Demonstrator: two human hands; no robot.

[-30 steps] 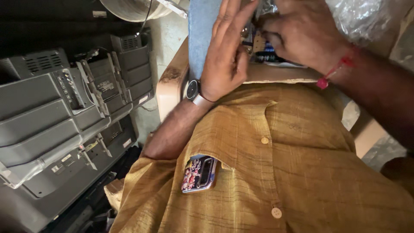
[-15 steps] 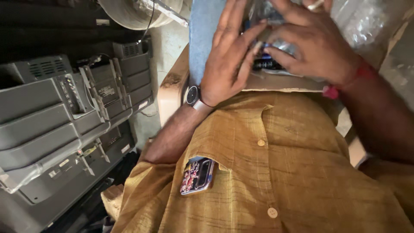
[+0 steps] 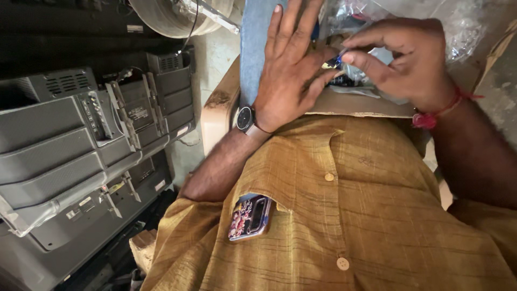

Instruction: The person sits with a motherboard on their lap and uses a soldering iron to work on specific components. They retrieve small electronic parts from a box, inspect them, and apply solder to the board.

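Pinching a small dark part (image 3: 340,63) between right hand (image 3: 409,59) thumb and forefinger, over the cardboard (image 3: 366,106) on the lap; left hand (image 3: 288,75) flat, fingers spread, holding nothing, touching it.

shirt (image 3: 377,215): mustard, fine-striped | phone case (image 3: 249,216): floral purple | wristband (image 3: 431,116): red

The shirt (image 3: 344,215) is soft woven cloth, mustard yellow and matt. The bag (image 3: 458,27) is thin, crinkly, shiny clear plastic. The cardboard (image 3: 355,105) looks rough and dull. The grey casings (image 3: 64,156) are hard, matt plastic. The phone case (image 3: 249,216) is glossy.
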